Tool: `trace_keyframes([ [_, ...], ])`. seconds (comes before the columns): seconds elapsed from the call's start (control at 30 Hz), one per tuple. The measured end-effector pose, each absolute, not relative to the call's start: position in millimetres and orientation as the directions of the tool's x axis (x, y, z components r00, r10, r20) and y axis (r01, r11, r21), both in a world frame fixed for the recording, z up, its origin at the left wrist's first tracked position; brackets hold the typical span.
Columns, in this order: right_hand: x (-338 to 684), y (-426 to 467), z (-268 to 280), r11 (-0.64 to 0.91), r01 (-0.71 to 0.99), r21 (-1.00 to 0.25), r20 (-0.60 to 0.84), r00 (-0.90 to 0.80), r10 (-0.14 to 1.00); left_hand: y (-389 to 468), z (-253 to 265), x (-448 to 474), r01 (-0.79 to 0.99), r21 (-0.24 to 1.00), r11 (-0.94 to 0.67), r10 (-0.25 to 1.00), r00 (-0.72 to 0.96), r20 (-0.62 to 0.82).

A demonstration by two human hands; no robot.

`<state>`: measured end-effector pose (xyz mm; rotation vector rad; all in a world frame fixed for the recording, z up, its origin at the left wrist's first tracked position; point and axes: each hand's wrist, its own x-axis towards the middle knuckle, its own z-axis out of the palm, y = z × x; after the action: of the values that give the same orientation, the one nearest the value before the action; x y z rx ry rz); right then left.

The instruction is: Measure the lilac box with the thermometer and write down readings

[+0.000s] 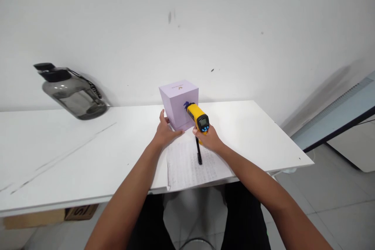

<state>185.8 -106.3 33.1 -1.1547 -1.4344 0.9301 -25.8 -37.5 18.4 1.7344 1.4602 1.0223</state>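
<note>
yellow thermometer gun [194, 111] in curled right grip [208, 138], left grip [166, 133] spread against lilac box [179, 112]

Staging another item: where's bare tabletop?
Left: the wide stretch of table between bottle, left forearm and front edge. Right: from box and right hand to the table's right end. Crowded: the middle, with box, both hands, yellow handheld meter, pen and paper.
</note>
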Motion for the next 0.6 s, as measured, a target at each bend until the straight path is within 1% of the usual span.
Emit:
trace_keyframes([
  [0.1, 184.9, -108.1, 34.7, 0.232, 0.190, -0.954, 0.236, -0.004, 0.972, -38.4, 18.2, -24.6, 0.440, 0.874, -0.203, 0.978, 0.126, 0.164],
  [0.27, 184.5, -109.6, 35.7, 0.227, 0.199, -0.953, 0.232, 0.001, 0.973, -41.2, 20.3, -23.8, 0.437, 0.876, -0.203, 0.976, 0.157, 0.148],
  [0.43, 184.0, -111.1, 37.0, 0.211, 0.172, -0.962, 0.215, 0.001, 0.977, -44.2, 20.7, -22.1, 0.420, 0.876, -0.238, 0.963, 0.218, 0.157],
  [0.6, 183.1, -112.9, 37.9, 0.206, 0.164, -0.965, 0.212, 0.015, 0.977, -45.3, 21.9, -20.1, 0.417, 0.878, -0.236, 0.963, 0.221, 0.154],
])
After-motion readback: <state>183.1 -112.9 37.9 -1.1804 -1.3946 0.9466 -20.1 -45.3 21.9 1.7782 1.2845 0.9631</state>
